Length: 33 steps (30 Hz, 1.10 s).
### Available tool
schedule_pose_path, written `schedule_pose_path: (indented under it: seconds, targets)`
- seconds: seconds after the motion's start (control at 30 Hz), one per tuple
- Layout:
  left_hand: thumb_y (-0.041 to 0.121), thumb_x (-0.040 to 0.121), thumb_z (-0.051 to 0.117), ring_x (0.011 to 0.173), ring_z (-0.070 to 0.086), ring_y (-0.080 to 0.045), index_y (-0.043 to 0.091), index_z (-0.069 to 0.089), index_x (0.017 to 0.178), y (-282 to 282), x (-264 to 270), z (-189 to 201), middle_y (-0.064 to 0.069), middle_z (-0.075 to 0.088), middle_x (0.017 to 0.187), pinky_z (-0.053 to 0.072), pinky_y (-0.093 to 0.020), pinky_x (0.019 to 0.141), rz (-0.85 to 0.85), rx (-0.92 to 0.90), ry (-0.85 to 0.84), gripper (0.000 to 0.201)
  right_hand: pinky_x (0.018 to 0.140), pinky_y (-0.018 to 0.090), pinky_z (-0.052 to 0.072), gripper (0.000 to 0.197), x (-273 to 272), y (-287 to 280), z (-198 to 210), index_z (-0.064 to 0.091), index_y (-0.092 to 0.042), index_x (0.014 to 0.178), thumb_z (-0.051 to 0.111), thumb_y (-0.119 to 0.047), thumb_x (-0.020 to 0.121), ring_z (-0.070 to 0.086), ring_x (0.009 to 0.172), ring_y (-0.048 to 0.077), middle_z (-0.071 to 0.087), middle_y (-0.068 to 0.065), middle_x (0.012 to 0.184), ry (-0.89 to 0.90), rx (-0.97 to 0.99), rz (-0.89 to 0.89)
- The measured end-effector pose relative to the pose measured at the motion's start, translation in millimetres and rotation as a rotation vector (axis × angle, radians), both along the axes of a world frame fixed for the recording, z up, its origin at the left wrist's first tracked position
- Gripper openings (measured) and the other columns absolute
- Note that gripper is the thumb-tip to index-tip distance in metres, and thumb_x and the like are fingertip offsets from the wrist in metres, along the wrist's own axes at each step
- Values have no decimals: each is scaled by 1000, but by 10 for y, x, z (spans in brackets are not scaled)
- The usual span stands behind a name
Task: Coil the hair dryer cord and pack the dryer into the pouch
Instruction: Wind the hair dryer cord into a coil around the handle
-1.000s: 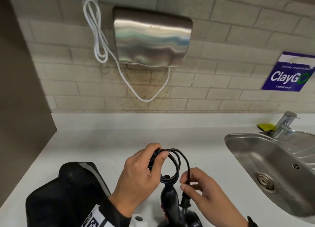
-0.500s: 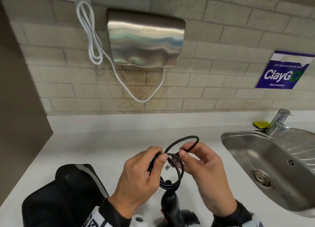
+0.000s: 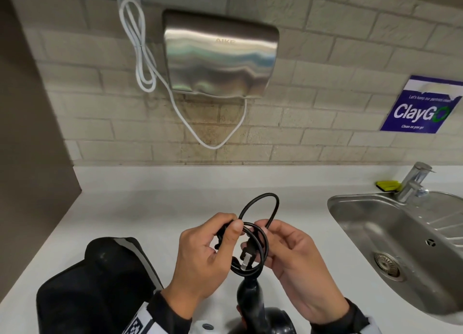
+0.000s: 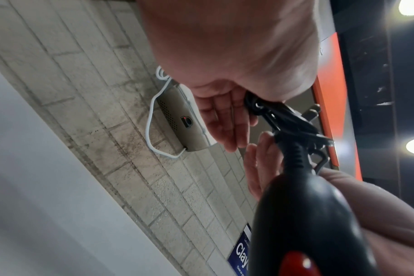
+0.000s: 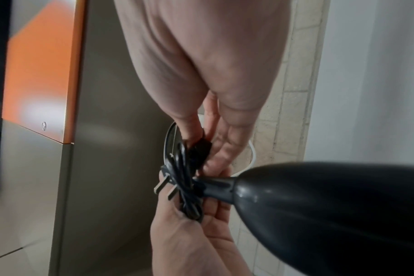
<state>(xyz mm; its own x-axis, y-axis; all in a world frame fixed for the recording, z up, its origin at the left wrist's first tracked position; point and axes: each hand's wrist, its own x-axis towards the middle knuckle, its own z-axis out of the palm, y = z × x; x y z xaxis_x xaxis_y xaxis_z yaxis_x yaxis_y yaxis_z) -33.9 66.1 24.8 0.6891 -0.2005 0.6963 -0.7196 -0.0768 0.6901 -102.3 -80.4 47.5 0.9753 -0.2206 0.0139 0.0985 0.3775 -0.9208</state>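
Cord (image 3: 253, 246) coiled; left hand (image 3: 200, 261) pinches the loops, right hand (image 3: 295, 263) pinches the plug end above hair dryer (image 3: 250, 306).

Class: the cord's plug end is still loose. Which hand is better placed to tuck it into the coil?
Probably the right hand: it pinches the cord by the plug, while the left hand grips the coil.

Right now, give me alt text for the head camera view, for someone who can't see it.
Two hands coil a black hair dryer cord above a white counter: the left hand pinches the loops, the right hand feeds the plug end. A black pouch lies at left, a steel sink at right.
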Motion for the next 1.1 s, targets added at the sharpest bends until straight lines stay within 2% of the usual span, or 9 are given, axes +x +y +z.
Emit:
schedule_pose_path:
  seconds: [0.2, 0.3, 0.37, 0.5, 0.7, 0.8, 0.87, 0.97, 1.1]
  targets:
    - [36, 93, 56, 60, 66, 1, 17, 68, 81, -51, -22, 1, 13, 68, 66, 47, -11, 57, 43, 24, -1, 25, 71, 43, 59, 26, -76, 85, -12, 53, 2, 118, 46, 4, 93, 71, 80, 42, 69, 36, 91, 2, 127, 51]
    - [38, 92, 58, 61, 70, 0, 16, 68, 81, -54, -8, 2, 14, 71, 69, 51, -19, 57, 73, 5, 26, 27, 80, 45, 55, 53, -89, 76, -55, 43, -5, 125, 62, -2, 75, 68, 89, 41, 70, 34, 96, -72, 82, 52]
    - [41, 92, 58, 58, 69, -7, 18, 69, 80, -48, 3, 2, 13, 71, 71, 51, -26, 56, 109, 13, 28, 27, 88, 47, 50, 77, -120, 70, -108, 33, -11, 128, 62, -5, 57, 68, 93, 35, 71, 28, 103, -121, -56, 78]
    - [42, 92, 57, 57, 66, -8, 21, 69, 79, -59, -2, 7, 15, 71, 68, 51, -25, 55, 134, 12, 35, 28, 102, 48, 41, 96, -203, 169, -209, 15, -42, 133, 65, 6, 67, 59, 118, 34, 64, 11, 124, -204, -521, 50]
    - [40, 92, 56, 55, 63, -14, 18, 70, 78, -39, 1, -5, 5, 67, 61, 47, -28, 52, 150, 8, 14, 29, 70, 9, 52, 48, -194, 207, -187, 63, -34, 97, 76, 5, 72, 67, 86, 10, 70, -2, 104, -258, -788, -128]
    - [38, 92, 56, 53, 58, -14, 18, 70, 80, -23, 8, 1, 7, 63, 58, 44, -25, 49, 168, 4, -9, 27, 90, 14, 43, 36, -162, 222, -247, 65, -37, 97, 79, -16, 71, 56, 117, 15, 64, -13, 118, -336, -1015, -323]
    - [37, 92, 56, 51, 53, -15, 18, 69, 80, -15, 19, 4, 7, 58, 56, 41, -24, 47, 185, 7, -21, 27, 95, 20, 41, 30, -158, 233, -262, 66, -40, 98, 75, -30, 70, 49, 124, 20, 53, -2, 131, -355, -1046, -423]
    - [36, 93, 55, 49, 50, -17, 16, 68, 79, -11, 35, -2, 5, 56, 54, 39, -25, 46, 208, 21, -48, 28, 95, 22, 41, 26, -167, 225, -196, 65, -39, 99, 70, -39, 74, 52, 120, 21, 53, -1, 129, -368, -976, -539]
    - [35, 92, 56, 51, 50, -14, 15, 69, 81, -39, 19, -1, 7, 57, 56, 39, -19, 47, 225, 41, -80, 26, 93, 27, 49, 17, -165, 271, -73, 59, -40, 106, 54, -35, 90, 65, 106, 12, 66, -10, 121, -273, -641, -276]
